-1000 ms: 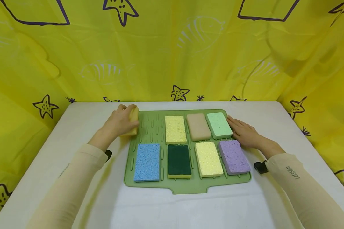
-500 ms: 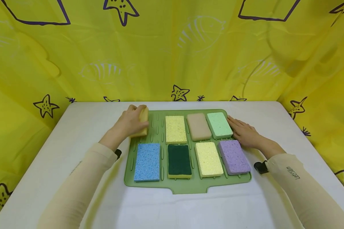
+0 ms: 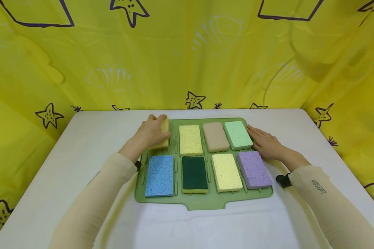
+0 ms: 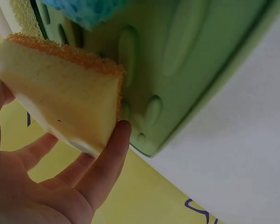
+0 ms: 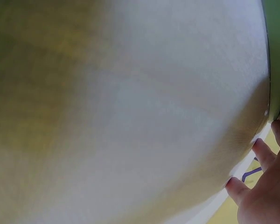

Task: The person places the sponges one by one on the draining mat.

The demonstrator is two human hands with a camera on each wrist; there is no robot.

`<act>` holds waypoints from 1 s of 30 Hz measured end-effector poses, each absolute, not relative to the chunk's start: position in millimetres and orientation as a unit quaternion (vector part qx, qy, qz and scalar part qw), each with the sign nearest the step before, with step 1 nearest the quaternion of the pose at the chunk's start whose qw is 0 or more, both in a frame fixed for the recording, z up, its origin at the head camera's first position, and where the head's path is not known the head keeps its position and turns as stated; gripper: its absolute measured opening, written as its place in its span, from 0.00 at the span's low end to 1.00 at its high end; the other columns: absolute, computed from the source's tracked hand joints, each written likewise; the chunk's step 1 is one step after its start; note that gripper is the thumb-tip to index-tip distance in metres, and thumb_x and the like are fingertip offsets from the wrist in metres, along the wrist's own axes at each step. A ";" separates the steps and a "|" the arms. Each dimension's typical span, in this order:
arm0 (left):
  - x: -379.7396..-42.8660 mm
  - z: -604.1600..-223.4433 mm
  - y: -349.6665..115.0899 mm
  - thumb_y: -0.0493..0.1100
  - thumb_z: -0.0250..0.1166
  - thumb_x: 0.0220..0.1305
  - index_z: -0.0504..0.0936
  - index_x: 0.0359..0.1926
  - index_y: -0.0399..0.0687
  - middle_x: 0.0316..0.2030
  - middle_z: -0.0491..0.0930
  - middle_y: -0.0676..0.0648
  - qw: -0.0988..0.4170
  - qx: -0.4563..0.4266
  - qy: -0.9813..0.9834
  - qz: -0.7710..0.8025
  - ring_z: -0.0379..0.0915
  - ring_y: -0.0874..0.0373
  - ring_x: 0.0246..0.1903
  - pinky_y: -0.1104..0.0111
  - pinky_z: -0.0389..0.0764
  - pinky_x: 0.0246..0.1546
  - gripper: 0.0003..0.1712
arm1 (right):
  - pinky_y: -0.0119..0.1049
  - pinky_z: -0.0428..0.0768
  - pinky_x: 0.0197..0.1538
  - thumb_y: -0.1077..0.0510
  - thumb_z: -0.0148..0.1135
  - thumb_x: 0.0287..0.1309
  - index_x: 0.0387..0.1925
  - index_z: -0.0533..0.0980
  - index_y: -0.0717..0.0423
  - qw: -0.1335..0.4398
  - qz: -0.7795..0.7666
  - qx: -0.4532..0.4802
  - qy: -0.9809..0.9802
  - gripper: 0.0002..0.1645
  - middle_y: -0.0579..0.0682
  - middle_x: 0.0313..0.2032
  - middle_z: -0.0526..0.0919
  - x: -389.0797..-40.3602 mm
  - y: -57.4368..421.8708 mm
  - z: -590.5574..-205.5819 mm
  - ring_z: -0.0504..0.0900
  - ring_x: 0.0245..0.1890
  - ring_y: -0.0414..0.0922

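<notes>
My left hand [image 3: 149, 133] grips a pale yellow sponge [image 4: 60, 93] with a rough orange layer, tilted on edge over the back left of a green ridged mat [image 3: 205, 204]. In the left wrist view, the thumb and fingers hold its sides, and the orange face points toward the mat. Just right of it lies a speckled yellow sponge [image 3: 190, 140]; a blue sponge [image 3: 159, 175] lies in front. My right hand [image 3: 266, 143] rests flat with straight fingers at the mat's right edge, beside a mint green sponge [image 3: 238, 135].
Also on the mat are a beige sponge [image 3: 216, 137], a sponge with a dark green top [image 3: 194, 173], a second yellow sponge [image 3: 226, 172] and a purple sponge [image 3: 254, 170]. The mat lies on a white table [image 3: 237, 224], with a yellow patterned curtain [image 3: 162, 52] behind.
My left hand has moved right with the orange-backed sponge, from the mat's left edge to over its back left part. The right hand and the other sponges have stayed put.
</notes>
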State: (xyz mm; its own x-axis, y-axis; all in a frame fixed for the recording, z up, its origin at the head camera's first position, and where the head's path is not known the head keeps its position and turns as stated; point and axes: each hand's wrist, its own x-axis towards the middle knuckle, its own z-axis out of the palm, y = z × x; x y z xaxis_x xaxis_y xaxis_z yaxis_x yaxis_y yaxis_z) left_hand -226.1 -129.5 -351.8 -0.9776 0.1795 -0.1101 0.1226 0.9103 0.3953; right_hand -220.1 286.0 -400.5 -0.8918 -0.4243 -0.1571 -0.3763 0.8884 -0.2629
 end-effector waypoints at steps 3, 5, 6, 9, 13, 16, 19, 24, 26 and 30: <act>-225.7 -351.1 -124.6 0.55 0.59 0.63 0.56 0.76 0.54 0.66 0.61 0.30 0.085 0.083 0.974 0.192 0.71 0.35 0.51 0.53 0.80 0.40 0.43 | 0.77 0.55 0.64 0.55 0.40 0.77 0.77 0.48 0.64 0.107 -0.112 -0.207 0.966 0.34 0.63 0.77 0.47 -219.7 286.3 -400.3 0.51 0.73 0.68; -225.8 -351.1 -121.6 0.55 0.59 0.64 0.56 0.76 0.53 0.67 0.60 0.29 0.096 0.090 0.974 0.185 0.69 0.32 0.57 0.46 0.79 0.49 0.43 | 0.77 0.55 0.64 0.55 0.40 0.77 0.77 0.48 0.64 0.106 -0.112 -0.207 0.966 0.34 0.63 0.77 0.48 -219.7 286.5 -400.4 0.51 0.73 0.68; -225.7 -351.0 -120.2 0.56 0.59 0.64 0.56 0.76 0.52 0.68 0.60 0.29 0.101 0.093 0.974 0.182 0.68 0.32 0.59 0.44 0.78 0.53 0.43 | 0.77 0.55 0.64 0.55 0.40 0.77 0.77 0.48 0.64 0.106 -0.112 -0.207 0.966 0.34 0.63 0.77 0.48 -219.8 286.6 -400.4 0.51 0.73 0.68; -225.1 -350.8 -116.3 0.56 0.59 0.65 0.55 0.76 0.51 0.71 0.57 0.29 0.115 0.096 0.974 0.169 0.62 0.30 0.66 0.40 0.72 0.61 0.43 | 0.77 0.54 0.64 0.56 0.41 0.76 0.77 0.48 0.64 0.107 -0.115 -0.207 0.966 0.35 0.63 0.77 0.47 -220.3 286.4 -400.4 0.51 0.73 0.68; -223.7 -350.9 -112.5 0.56 0.58 0.66 0.55 0.77 0.50 0.71 0.56 0.29 0.117 0.098 0.977 0.148 0.61 0.30 0.66 0.40 0.69 0.64 0.43 | 0.77 0.54 0.65 0.57 0.41 0.76 0.77 0.48 0.63 0.108 -0.118 -0.207 0.965 0.35 0.63 0.77 0.47 -220.8 286.5 -400.2 0.50 0.74 0.68; -222.4 -351.5 -110.8 0.57 0.59 0.66 0.56 0.76 0.51 0.70 0.58 0.29 0.113 0.096 0.979 0.139 0.63 0.31 0.63 0.41 0.70 0.63 0.42 | 0.77 0.54 0.65 0.55 0.41 0.76 0.77 0.47 0.63 0.111 -0.117 -0.208 0.965 0.35 0.63 0.77 0.47 -220.6 286.4 -399.5 0.50 0.74 0.68; -221.4 -352.1 -110.1 0.57 0.60 0.66 0.58 0.75 0.50 0.67 0.61 0.29 0.109 0.091 0.980 0.138 0.65 0.32 0.60 0.42 0.72 0.61 0.41 | 0.77 0.54 0.65 0.55 0.40 0.77 0.77 0.47 0.63 0.111 -0.114 -0.209 0.965 0.35 0.63 0.77 0.47 -220.8 286.5 -399.3 0.50 0.74 0.68; -220.5 -353.2 -109.9 0.58 0.60 0.66 0.59 0.74 0.47 0.67 0.62 0.29 0.105 0.091 0.982 0.130 0.63 0.30 0.62 0.42 0.69 0.64 0.41 | 0.77 0.54 0.64 0.55 0.40 0.76 0.77 0.47 0.63 0.113 -0.114 -0.208 0.965 0.35 0.63 0.77 0.47 -220.2 286.1 -398.5 0.50 0.73 0.68; -220.1 -353.6 -110.1 0.59 0.60 0.67 0.58 0.75 0.46 0.68 0.60 0.29 0.105 0.090 0.982 0.127 0.61 0.29 0.65 0.41 0.67 0.65 0.42 | 0.76 0.54 0.64 0.55 0.41 0.76 0.77 0.47 0.63 0.113 -0.114 -0.207 0.965 0.35 0.63 0.77 0.47 -219.8 285.9 -398.1 0.50 0.73 0.68; -218.6 -353.4 -112.1 0.62 0.58 0.68 0.56 0.76 0.48 0.71 0.55 0.29 0.110 0.073 0.982 0.132 0.56 0.29 0.68 0.40 0.69 0.64 0.44 | 0.76 0.54 0.65 0.55 0.40 0.77 0.77 0.47 0.63 0.113 -0.117 -0.207 0.965 0.35 0.63 0.77 0.47 -219.0 285.8 -398.1 0.50 0.73 0.68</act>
